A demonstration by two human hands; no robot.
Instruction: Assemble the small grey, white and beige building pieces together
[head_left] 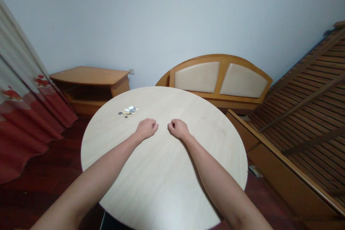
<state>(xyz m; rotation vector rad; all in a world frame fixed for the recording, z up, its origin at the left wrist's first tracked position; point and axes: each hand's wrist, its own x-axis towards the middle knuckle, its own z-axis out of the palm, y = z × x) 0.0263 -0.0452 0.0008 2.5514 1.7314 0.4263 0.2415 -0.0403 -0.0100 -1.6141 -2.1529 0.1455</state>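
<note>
My left hand (147, 128) rests on the round pale wooden table (167, 179), its fingers curled into a loose fist. Across a small gap, my right hand (178, 128) lies on the same tabletop, closed in a similar fist with a dark hollow between thumb and fingers. I see nothing held in either one. A small heap of flat pieces (128, 111), white, grey and yellowish, sits on the table beyond and to the left of my left hand, apart from it. The pieces are too small to tell their kind.
A wooden cabinet (91, 75) with an open shelf stands behind the table at left, near a red and white curtain (35, 115). Behind the table is a padded headboard (221, 77). A wooden bed frame with slats (304, 111) leans along the right side.
</note>
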